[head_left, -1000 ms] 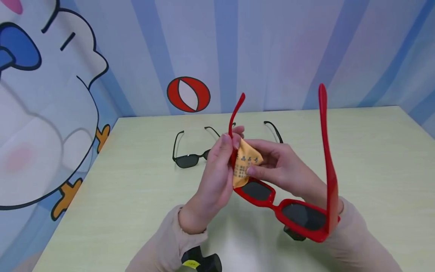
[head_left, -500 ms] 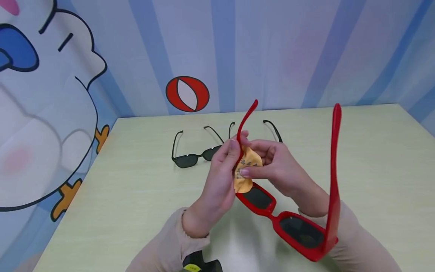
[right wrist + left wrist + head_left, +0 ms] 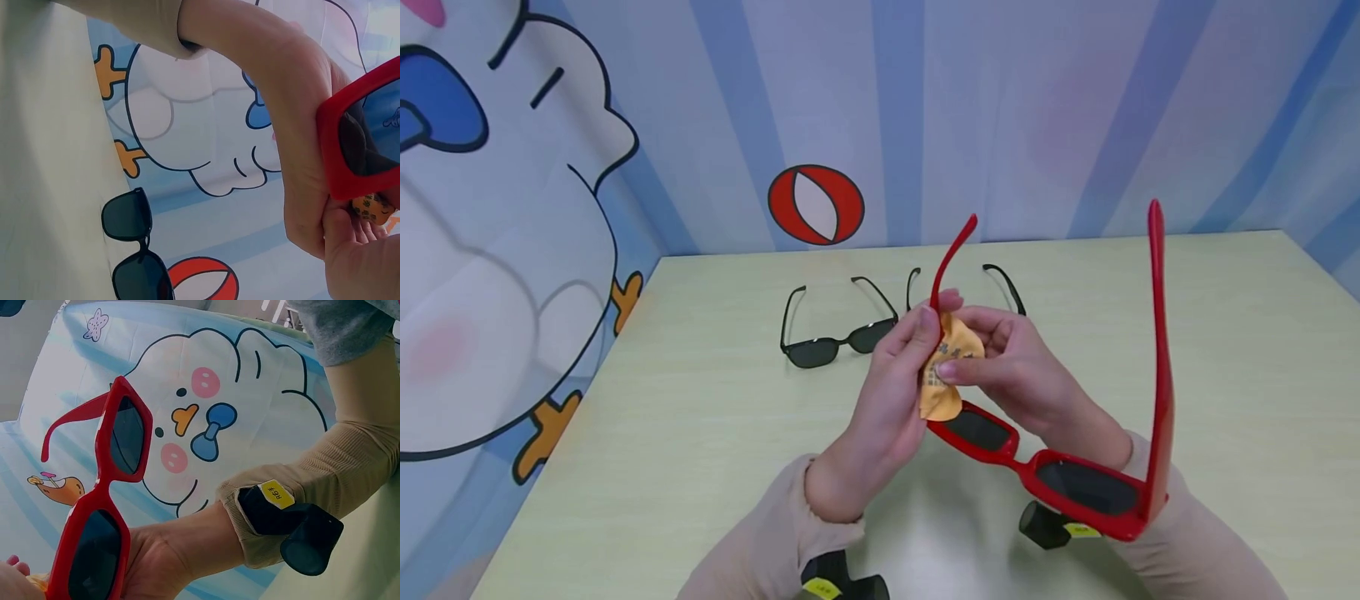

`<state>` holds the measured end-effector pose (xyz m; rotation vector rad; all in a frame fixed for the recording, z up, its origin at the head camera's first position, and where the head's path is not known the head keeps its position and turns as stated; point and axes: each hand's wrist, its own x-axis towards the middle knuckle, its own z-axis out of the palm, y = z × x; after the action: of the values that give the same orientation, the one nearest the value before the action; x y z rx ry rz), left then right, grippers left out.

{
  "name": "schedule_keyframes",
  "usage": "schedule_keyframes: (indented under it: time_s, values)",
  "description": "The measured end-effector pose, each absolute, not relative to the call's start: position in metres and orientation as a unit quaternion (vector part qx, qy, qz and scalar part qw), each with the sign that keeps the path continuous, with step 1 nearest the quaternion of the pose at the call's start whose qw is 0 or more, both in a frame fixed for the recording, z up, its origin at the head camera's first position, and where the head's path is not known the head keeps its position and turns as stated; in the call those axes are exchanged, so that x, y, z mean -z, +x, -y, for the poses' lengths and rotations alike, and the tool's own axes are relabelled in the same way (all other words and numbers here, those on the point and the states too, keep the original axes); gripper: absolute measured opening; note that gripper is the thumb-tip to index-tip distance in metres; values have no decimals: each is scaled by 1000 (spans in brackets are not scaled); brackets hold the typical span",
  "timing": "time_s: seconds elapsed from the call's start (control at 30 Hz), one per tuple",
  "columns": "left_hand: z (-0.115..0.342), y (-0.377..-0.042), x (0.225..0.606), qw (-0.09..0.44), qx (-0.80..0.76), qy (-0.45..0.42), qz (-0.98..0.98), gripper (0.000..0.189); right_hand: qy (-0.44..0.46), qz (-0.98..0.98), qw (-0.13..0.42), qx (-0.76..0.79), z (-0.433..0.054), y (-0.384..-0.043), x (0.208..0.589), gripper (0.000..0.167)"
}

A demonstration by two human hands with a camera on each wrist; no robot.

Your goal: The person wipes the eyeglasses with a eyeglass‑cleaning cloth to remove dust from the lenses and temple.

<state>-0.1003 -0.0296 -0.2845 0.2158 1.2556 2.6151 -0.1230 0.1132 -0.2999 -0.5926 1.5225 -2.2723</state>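
Note:
Red-framed sunglasses (image 3: 1090, 483) with dark lenses are held up above the table, both temples pointing upward. My left hand (image 3: 887, 400) grips them at the left hinge, thumb along the base of the temple. My right hand (image 3: 1037, 383) pinches an orange printed cloth (image 3: 942, 400) against that same end of the frame, its thumb on the cloth's near face. In the left wrist view the red sunglasses (image 3: 109, 487) stand in front of the right forearm. From the right wrist, a corner of the red frame (image 3: 331, 150) and a bit of the orange cloth (image 3: 372, 207) show.
Black sunglasses (image 3: 816, 353) rest unfolded on the pale table (image 3: 700, 417), left of the hands. Behind the hands stand temples of another black pair (image 3: 1006, 287), its front hidden. Each wrist carries a black camera mount (image 3: 846, 579). A cartoon-printed backdrop (image 3: 1000, 125) borders the table.
Both hands and the red sunglasses have shifted slightly right. The cloth has been bunched differently under the right thumb, and the far end of the frame dipped, then rose again.

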Motion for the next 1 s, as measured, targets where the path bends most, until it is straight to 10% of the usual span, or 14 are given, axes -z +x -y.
schedule_keyframes:
  time_s: [1.0]
  values:
    - [38,-99,274,183,-899,102,-384,41,-228,-523,127,811,-118,-114,289,30]
